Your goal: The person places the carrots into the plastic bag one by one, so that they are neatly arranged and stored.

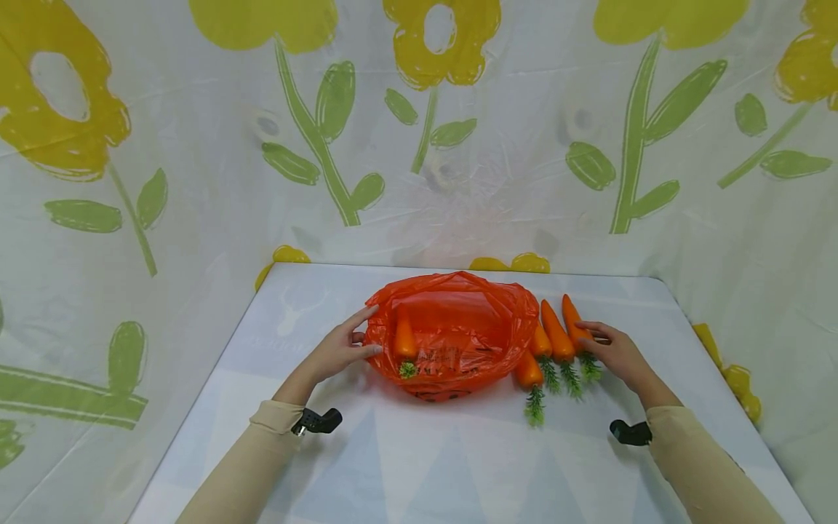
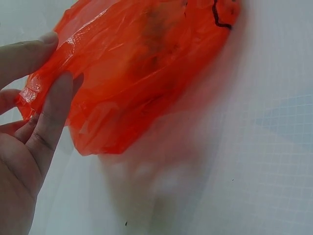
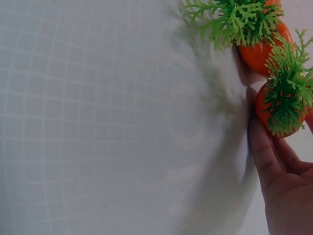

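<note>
A red plastic bag (image 1: 458, 386) stands with its mouth spread wide in the head view. One carrot (image 1: 404, 338) with a green tuft lies inside it, toward the left. At the bag's left rim, my left hand (image 1: 337, 353) pinches the thin plastic between thumb and fingers; the left wrist view shows the film of the bag (image 2: 122, 88) between them. My right hand (image 1: 618, 354) grips the rightmost carrot (image 1: 571, 316), its fingers over the orange body. In the right wrist view, the thumb and fingers sit around that carrot (image 3: 262, 110), just below its leafy top.
Several more carrots lie against the bag's right side, among them a carrot (image 1: 555, 331) beside the held one and a carrot (image 1: 528, 371) nearer the front. The white table (image 1: 497, 466) backs onto a flower-printed curtain (image 1: 497, 182).
</note>
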{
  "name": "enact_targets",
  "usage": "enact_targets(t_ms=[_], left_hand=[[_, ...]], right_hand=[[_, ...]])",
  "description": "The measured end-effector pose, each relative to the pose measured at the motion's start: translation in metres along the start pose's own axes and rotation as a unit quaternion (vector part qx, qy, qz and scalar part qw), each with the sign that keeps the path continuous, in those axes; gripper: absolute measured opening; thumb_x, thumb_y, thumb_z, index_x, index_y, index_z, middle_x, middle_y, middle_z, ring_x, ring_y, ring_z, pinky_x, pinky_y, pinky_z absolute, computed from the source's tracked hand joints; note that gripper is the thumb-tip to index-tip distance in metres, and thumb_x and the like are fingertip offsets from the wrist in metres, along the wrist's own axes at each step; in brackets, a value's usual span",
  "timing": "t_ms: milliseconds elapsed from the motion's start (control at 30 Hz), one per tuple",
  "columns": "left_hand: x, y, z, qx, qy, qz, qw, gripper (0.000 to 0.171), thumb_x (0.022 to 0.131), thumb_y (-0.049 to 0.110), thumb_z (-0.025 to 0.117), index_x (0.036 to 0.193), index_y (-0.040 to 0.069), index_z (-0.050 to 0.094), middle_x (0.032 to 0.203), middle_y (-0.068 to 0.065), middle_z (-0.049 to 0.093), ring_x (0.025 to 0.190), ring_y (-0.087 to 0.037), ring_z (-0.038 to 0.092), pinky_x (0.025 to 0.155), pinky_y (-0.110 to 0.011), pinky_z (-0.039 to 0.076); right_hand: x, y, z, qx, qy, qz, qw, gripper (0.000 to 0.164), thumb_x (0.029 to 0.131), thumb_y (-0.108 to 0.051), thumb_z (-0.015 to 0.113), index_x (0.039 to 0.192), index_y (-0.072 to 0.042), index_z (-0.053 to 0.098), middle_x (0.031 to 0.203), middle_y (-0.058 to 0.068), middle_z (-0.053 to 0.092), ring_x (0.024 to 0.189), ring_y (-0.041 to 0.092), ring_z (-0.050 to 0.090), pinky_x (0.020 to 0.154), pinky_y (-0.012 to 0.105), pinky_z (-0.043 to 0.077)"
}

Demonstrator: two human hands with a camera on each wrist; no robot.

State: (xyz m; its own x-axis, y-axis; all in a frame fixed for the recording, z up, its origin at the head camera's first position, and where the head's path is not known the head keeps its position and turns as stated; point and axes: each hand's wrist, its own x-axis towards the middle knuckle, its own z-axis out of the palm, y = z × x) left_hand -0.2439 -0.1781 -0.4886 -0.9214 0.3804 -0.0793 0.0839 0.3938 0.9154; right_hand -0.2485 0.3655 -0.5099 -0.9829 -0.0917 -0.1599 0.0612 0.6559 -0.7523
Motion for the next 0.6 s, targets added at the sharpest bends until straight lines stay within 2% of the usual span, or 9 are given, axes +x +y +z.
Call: enact_targets(t_ms=[400, 600], left_hand=[[0.0013, -0.0029, 0.0003, -0.003, 0.001, -0.008, 1.0, 0.087, 0.091, 0.033, 0.078, 0.162, 0.022, 0.029, 0.163, -0.01, 0.032, 0.115, -0.03, 0.063, 0.094, -0.042, 0.057], [-0.0003, -0.002, 0.0001, -0.007, 0.0, 0.001, 1.0, 0.087, 0.092, 0.031, 0.078, 0.162, 0.019, 0.029, 0.162, -0.012, 0.033, 0.115, -0.03, 0.064, 0.094, -0.042, 0.057]], right_hand=[[-0.0035, 0.0036, -0.0004, 0.01, 0.008, 0.015, 1.0, 0.066, 0.104, -0.05, 0.054, 0.153, -0.006, 0.044, 0.155, 0.032, 0.036, 0.135, 0.052, 0.04, 0.106, 0.065, 0.041], [-0.0059, 0.0034, -0.001, 0.015, 0.01, 0.017, 1.0, 0.067, 0.104, -0.05, 0.054, 0.153, -0.006, 0.043, 0.154, 0.031, 0.037, 0.135, 0.052, 0.041, 0.107, 0.064, 0.041]])
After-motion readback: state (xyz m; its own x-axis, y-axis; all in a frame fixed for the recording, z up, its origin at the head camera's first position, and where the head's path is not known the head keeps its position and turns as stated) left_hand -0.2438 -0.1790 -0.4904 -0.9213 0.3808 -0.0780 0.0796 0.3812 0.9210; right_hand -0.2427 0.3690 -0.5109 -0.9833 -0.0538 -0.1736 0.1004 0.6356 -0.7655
